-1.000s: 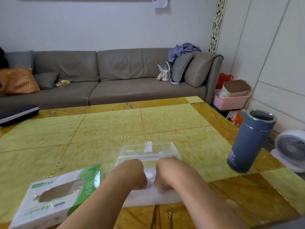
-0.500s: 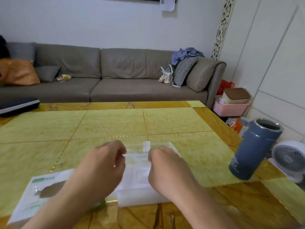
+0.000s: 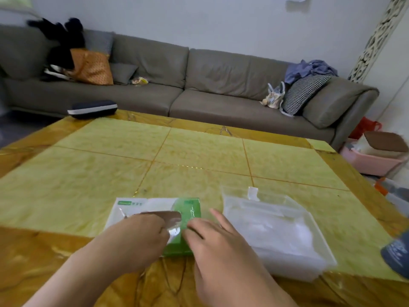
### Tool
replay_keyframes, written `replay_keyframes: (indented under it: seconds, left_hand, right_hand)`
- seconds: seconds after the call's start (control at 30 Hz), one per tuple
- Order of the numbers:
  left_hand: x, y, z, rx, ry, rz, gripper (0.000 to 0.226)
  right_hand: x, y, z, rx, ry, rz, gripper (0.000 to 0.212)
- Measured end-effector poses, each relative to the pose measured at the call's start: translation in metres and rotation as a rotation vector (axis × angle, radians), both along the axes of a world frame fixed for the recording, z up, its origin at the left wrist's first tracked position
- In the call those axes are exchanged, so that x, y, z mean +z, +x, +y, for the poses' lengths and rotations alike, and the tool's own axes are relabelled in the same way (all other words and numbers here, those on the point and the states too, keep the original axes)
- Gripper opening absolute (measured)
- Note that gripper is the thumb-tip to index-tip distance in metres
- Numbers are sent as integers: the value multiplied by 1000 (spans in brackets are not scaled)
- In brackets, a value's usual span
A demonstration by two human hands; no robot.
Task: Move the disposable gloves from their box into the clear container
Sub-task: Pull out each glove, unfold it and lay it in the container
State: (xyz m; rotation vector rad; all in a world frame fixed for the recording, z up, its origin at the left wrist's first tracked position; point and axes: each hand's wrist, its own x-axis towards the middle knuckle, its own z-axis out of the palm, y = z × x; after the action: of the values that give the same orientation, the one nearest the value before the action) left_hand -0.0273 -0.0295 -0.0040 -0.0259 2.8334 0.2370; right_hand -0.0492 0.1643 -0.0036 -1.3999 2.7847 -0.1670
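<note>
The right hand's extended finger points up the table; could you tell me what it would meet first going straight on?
Probably nothing close: the right hand points between glove box and clear container, over bare table; depth is unclear.

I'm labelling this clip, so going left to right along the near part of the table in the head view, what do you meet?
Left hand → glove box, which it touches → right hand at the box's green end → clear container → blue flask at the right edge.
</note>
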Motion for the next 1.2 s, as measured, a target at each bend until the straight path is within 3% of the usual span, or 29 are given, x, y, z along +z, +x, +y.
replay_keyframes:
  seconds: [0.17,0.27,0.47,0.57,0.7,0.8,0.93,1.03,1.2]
  left_hand:
    - [-1,-9,1,44,16,-47,49]
    - [-3,-12,4,238,143,45,40]
    - [3,-6,-8,396,271,308,31]
    - [4,-4,-6,380,273,426,23]
    - [-1,-7,1,331,228,342,29]
    - [0,-9,-1,340,236,431,21]
    - [21,-5,-7,449,517,632,18]
    - [37,1,-6,516,840,753,19]
    - [51,6,0,589,1161,845,23]
  right_hand:
    - [-3,0,-6,-44,31,-22,61]
    - [-6,1,-5,-40,-1,-7,65]
    - [-16,3,-2,-87,-52,48,58]
    - [-13,6,-2,-105,-27,27,60]
    - [3,10,-1,-82,-62,-41,67]
    - [4,10,0,-67,-114,-47,66]
    - [-11,6,3,-94,-67,19,58]
    - [-16,3,1,-83,-43,8,56]
    - [-1,4,-2,-88,-72,-49,52]
